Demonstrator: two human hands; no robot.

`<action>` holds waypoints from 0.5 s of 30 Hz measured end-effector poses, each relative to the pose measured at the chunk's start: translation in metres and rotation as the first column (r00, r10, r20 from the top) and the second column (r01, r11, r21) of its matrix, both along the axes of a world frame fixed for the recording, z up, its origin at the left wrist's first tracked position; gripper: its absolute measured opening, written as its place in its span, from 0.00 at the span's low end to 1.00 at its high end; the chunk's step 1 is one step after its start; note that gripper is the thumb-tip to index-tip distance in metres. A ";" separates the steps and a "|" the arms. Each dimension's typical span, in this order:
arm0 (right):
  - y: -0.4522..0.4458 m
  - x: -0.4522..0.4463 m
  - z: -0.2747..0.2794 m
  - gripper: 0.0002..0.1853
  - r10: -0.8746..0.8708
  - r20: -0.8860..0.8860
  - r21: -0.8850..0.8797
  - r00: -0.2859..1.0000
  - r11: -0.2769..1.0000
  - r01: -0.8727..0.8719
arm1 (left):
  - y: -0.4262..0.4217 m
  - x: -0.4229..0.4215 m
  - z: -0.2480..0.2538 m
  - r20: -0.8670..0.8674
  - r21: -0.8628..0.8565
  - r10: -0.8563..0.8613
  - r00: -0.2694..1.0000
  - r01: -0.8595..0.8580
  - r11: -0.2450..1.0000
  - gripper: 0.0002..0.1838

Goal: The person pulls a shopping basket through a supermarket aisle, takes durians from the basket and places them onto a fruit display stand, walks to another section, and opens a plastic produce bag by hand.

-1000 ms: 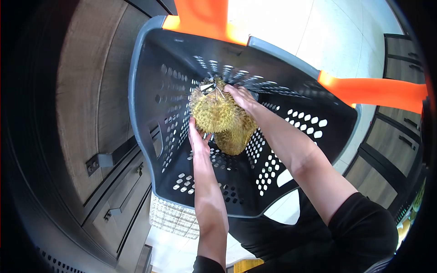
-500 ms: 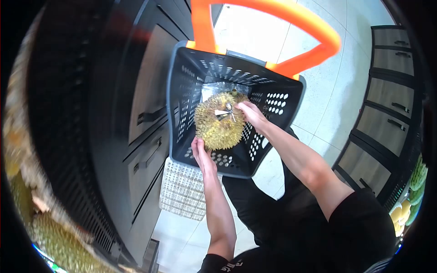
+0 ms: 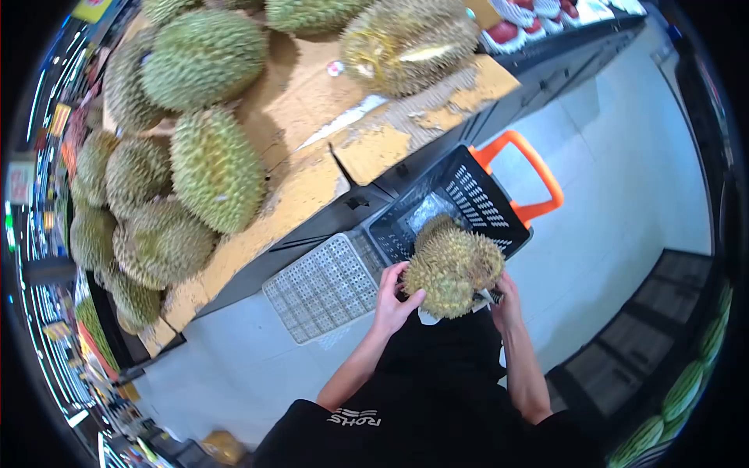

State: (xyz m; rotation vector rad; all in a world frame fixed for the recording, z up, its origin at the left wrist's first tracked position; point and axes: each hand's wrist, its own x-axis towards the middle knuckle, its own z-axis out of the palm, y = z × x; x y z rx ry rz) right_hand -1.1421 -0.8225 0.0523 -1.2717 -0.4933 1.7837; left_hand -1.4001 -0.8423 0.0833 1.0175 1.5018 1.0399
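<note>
A spiny yellow-brown durian [image 3: 452, 277] is held between my two hands, above the near edge of a black shopping basket [image 3: 491, 199]. My left hand [image 3: 394, 300] is curved around its left side, the thumb pressed to the spines. At the right side, my right hand [image 3: 509, 303] grips it low down, with the fingertips partly hidden. Small white and dark bits show beside the right fingers; I cannot make out what they are. Behind the durian, a darker spiny part [image 3: 438, 228] shows over the basket; whether it is a second durian is unclear.
The basket has an orange handle [image 3: 546, 183]. A pale perforated crate [image 3: 324, 288] stands beside it on the floor. To the left, a worn wooden display table [image 3: 312, 156] bears several durians [image 3: 214, 171]. Dark drawers [image 3: 616, 351] and watermelons [image 3: 683, 390] are at the right.
The durian has come up out of the basket toward my body, held in both hands. My view has swung, so the display table now shows. My right hand has moved from its top to its side.
</note>
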 end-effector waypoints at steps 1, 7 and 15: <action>0.001 -0.002 0.011 0.21 0.023 -0.015 0.038 1.000 0.999 -0.022 | -0.002 -0.004 0.011 -0.021 0.041 -0.004 1.000 0.005 0.999 0.33; 0.027 -0.023 0.088 0.12 0.042 -0.010 0.088 0.999 0.995 -0.041 | -0.001 -0.022 0.060 -0.003 0.175 0.053 0.999 -0.052 0.983 0.38; 0.134 -0.060 0.155 0.14 0.361 -0.030 0.388 0.932 0.864 -0.322 | 0.042 -0.038 0.133 0.097 0.520 0.290 0.952 -0.297 0.801 0.42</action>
